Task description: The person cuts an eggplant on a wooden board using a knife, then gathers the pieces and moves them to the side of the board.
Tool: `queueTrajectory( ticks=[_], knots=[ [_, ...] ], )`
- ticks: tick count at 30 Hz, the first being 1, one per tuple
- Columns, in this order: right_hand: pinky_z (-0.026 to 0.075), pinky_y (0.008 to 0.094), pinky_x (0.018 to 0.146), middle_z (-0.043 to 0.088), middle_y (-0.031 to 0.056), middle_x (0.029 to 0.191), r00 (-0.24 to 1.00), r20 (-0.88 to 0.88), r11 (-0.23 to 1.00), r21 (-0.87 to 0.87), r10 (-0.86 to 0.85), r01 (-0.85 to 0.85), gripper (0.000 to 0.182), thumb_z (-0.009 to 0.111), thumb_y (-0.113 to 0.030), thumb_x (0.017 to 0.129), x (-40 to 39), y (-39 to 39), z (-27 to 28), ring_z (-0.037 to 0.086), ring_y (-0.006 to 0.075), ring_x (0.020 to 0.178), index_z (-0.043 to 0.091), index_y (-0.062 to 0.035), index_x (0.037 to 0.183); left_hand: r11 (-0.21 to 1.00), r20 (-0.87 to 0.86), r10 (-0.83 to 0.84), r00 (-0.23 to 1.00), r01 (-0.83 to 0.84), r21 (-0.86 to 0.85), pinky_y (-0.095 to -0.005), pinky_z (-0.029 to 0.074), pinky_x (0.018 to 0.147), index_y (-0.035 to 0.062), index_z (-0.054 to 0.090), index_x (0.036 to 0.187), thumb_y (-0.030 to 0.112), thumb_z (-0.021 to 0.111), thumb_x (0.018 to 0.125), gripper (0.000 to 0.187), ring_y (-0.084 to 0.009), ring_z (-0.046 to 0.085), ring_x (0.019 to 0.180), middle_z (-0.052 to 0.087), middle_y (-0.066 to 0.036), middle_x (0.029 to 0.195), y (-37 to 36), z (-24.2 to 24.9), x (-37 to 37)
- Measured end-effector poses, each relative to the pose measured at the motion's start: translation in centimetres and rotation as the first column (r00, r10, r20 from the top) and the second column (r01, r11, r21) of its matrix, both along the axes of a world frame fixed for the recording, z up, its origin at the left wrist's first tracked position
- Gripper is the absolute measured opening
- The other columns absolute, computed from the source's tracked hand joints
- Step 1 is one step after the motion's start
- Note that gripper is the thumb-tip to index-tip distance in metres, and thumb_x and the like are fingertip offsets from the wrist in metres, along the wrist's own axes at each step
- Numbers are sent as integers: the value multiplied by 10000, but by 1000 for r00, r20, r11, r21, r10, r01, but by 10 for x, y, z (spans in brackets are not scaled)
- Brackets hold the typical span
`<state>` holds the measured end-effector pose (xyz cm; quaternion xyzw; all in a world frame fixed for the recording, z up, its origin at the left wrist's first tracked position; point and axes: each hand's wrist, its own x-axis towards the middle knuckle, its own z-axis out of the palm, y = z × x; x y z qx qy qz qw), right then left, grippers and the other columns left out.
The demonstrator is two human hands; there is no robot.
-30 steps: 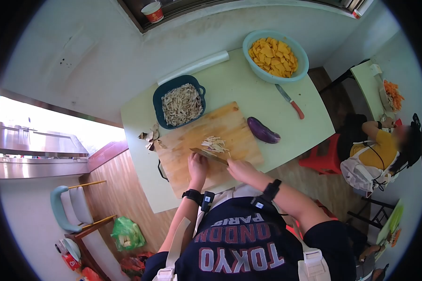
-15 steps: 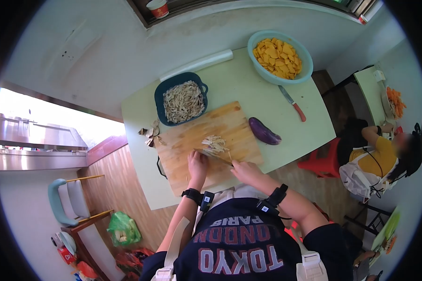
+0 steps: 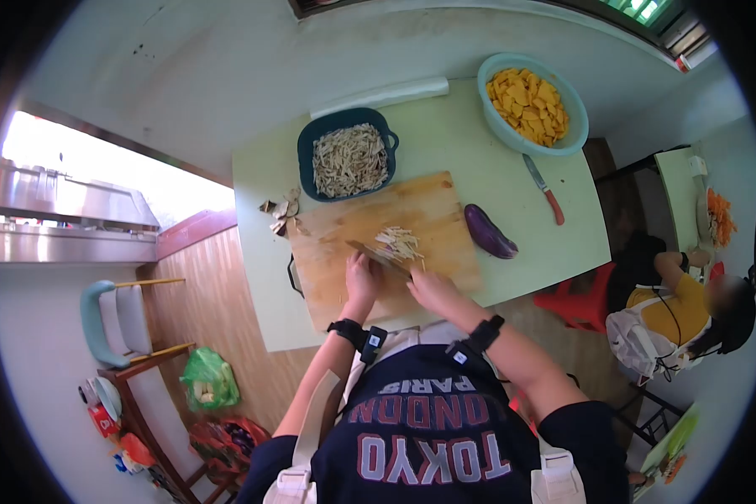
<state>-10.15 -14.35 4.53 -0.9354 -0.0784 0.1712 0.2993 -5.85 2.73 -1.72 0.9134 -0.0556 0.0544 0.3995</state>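
Observation:
On the table lies a wooden cutting board point(image 3: 328, 281), with a small heap of pale strips point(image 3: 399, 244) on it. My right hand point(image 3: 433, 290) is closed round the handle end of a knife point(image 3: 380, 258), whose blade lies beside the strips. My left hand point(image 3: 361, 279) rests on the board close to the blade, its fingers bent together; anything under them is hidden. A dark basin point(image 3: 350, 161) of cut strips stands behind the board. To the board's right lies a purple eggplant point(image 3: 490, 232).
A light blue bowl point(image 3: 576, 134) of orange slices stands at the back right, near a red-handled knife point(image 3: 546, 191). Dark scraps point(image 3: 284, 212) lie left of the board. A person in yellow point(image 3: 664, 315) sits on a red stool point(image 3: 575, 302) at the right.
The view has shifted, so the table sits further right and slightly higher. The knife blade now reaches beyond my left fingertips, farther from me. Both hands remain at the board.

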Motion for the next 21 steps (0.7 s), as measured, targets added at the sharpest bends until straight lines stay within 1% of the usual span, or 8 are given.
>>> queueTrajectory(
  ticks=[2,4,5,7,9,12,17,21],
  knots=[
    [455,483,589,593,213,711,1000,-19,999,45,6,-5,261,518,-254,838,14,-6,1,575,407,668,471,-3,891,999,-51,-40,998,40,-7,-398,447,730,7,598,759,36,562,732,53,-340,547,796,577,-157,815,4,8,2],
    [443,495,604,587,222,710,993,-118,997,73,-20,29,297,521,-287,836,16,-10,13,565,419,684,468,-8,922,996,-141,30,990,-41,-76,-393,451,726,11,597,760,42,569,736,49,-333,552,795,576,-154,815,7,14,-7],
    [443,495,604,587,222,710,995,-101,997,71,0,7,297,521,-287,836,17,-13,20,565,419,684,468,-8,922,983,-217,66,974,-101,-153,-389,455,722,14,596,760,49,576,739,46,-327,556,795,576,-152,815,6,17,-1],
    [465,493,634,598,229,735,996,-84,999,36,-23,26,277,512,-284,833,1,-19,28,589,404,725,484,-13,886,980,-216,91,972,-126,-155,-380,461,718,26,599,761,66,586,746,44,-318,555,817,578,-143,815,4,10,-3],
    [468,488,626,598,227,721,995,-104,1000,-16,4,-6,273,512,-274,834,-6,-21,29,591,403,712,479,-9,888,998,-33,54,998,-54,-18,-376,460,723,33,598,751,61,581,730,39,-314,545,835,576,-132,826,0,7,-3],
    [473,481,610,597,224,698,994,-107,998,-54,21,-27,262,512,-253,834,-12,-18,25,593,401,688,470,-2,894,996,44,37,998,-40,75,-377,457,724,38,595,739,46,567,712,40,-314,534,839,575,-121,842,-2,3,-2],
    [473,481,616,597,233,706,989,-145,998,-50,17,-25,246,517,-229,831,-13,-12,23,594,401,693,462,0,901,997,83,15,996,-21,68,-379,455,723,37,594,724,38,556,702,44,-320,528,823,573,-123,844,-2,-5,-3],
    [460,487,632,586,255,732,993,-115,999,36,-12,17,256,513,-245,837,0,3,4,574,428,712,469,1,891,998,68,19,997,-23,60,-382,458,718,37,608,731,46,564,702,53,-317,532,816,577,-128,835,-2,-1,-1]
  ],
)
